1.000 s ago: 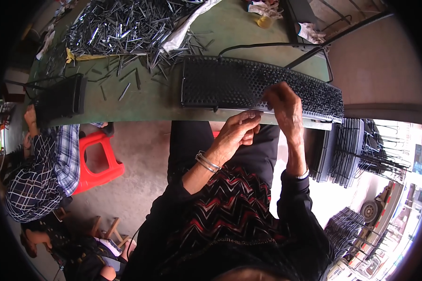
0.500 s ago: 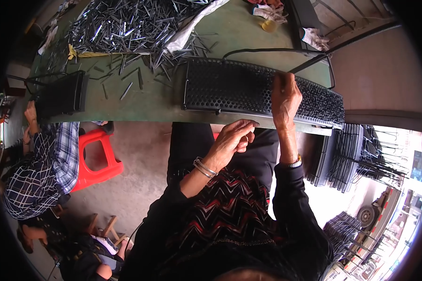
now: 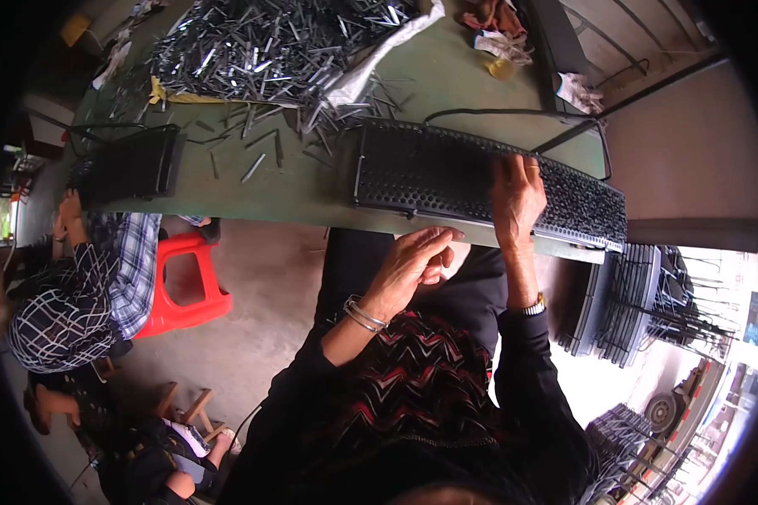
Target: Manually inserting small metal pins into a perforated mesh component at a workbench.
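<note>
A long black perforated panel lies along the near edge of the green table, with rows of round holes. Its right part looks rough and densely filled with small black pieces. Over its middle my right hand is bent down, fingers pressed together at the holes; whatever they hold is hidden and blurred. My left hand hovers just off the table edge, thumb and forefinger pinched, other fingers curled. Something dark shows at its fingertips, too small to name. A large heap of thin black strips sits beyond the panel.
Loose strips lie on the green table. At the left, another person has a hand at a second black panel, near a red stool. Gloves lie far right; finished-looking panels stand at right.
The whole view has shifted, so the table and panel appear a little lower and to the right. My right hand stays at the panel's middle; my left hand keeps its pinch.
</note>
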